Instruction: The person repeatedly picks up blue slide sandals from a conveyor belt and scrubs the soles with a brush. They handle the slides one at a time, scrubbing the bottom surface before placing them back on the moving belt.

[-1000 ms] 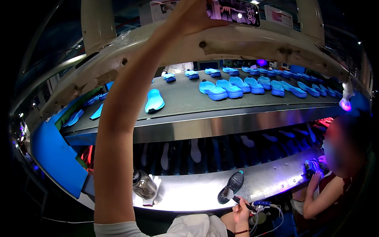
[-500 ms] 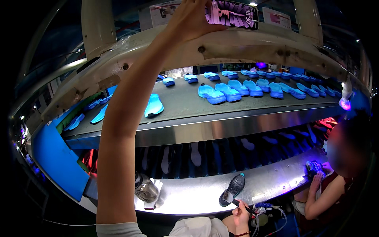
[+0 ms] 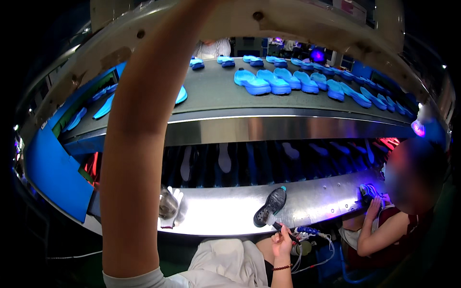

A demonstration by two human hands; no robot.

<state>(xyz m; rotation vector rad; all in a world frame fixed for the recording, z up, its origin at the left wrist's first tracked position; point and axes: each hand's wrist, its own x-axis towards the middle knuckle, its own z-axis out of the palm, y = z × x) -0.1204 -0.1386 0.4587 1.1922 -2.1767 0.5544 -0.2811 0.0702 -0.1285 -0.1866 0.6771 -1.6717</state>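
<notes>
Right hand (image 3: pixel 282 246) gripping brush (image 3: pixel 280 227) against dark outsole (image 3: pixel 271 206); left hand raised out of frame, grip undeterminable; coating apparently mid-way.

Dark shoe sole (image 3: pixel 271 206) tread-up on steel ledge (image 3: pixel 225 211)

Steel ledge (image 3: pixel 230 213): dark sole (image 3: pixel 272 205), jar (image 3: pixel 168 204), perhaps glove (image 3: pixel 175 207).

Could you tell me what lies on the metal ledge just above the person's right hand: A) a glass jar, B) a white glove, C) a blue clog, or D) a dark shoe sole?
D: a dark shoe sole lies tread-up on the metal ledge, just above the right hand.
</notes>
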